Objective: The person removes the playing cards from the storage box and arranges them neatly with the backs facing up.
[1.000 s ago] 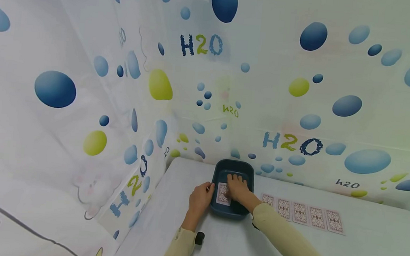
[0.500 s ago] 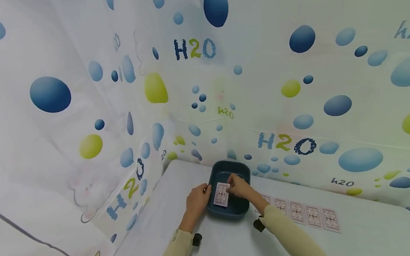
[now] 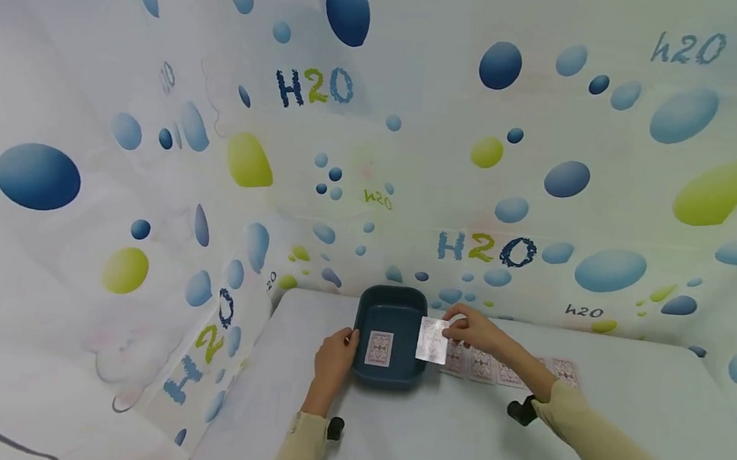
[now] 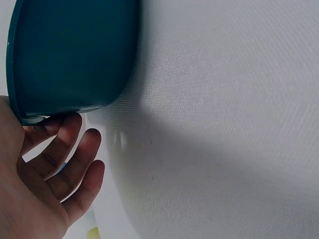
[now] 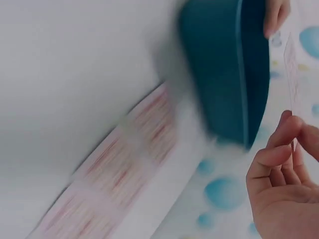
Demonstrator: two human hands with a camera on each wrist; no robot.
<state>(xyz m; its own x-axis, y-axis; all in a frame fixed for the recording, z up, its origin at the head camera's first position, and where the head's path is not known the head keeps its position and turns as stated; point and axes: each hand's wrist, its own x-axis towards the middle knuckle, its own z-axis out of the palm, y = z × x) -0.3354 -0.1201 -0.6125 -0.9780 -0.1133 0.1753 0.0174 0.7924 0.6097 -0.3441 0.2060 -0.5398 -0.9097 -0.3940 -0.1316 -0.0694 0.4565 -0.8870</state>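
Observation:
A dark teal plastic tray (image 3: 388, 382) stands on the white table. Its left rim is gripped by my left hand (image 3: 332, 360); in the left wrist view that hand's fingers (image 4: 70, 127) curl under the rim. One playing card (image 3: 378, 348) lies back up inside the tray, on its left side. Over the tray's right edge, a second playing card (image 3: 432, 341) is pinched between thumb and fingers of my right hand (image 3: 474, 330). The right wrist view shows this held card (image 5: 292, 74) nearly edge-on, above the fingertips.
A row of several playing cards (image 3: 483, 366) lies back up on the table, right of the tray, partly under my right forearm. Behind the table hangs a patterned white sheet (image 3: 414, 161). Dark wrist cameras sit below both wrists.
My right hand, earlier spread flat in the tray, has pinched a card there and lifted it rightward to the tray's edge. My left hand stays on the rim.

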